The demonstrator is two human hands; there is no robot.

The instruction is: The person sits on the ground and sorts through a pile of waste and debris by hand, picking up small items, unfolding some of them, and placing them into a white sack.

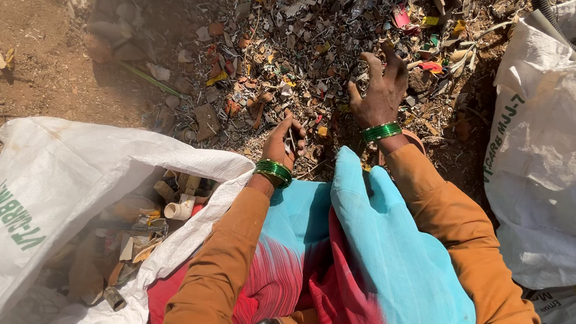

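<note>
Here we see our left hand [284,141] pinching a small thin scrap just beside the heap of mixed shredded scrap [299,38], our right hand [380,87] spread on it; the open white woven sack [57,183] left of it holds some pieces, much unsorted

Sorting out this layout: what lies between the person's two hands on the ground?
In the head view, only part of the scrap pile lies between left hand and right hand: small mixed fragments.
</note>
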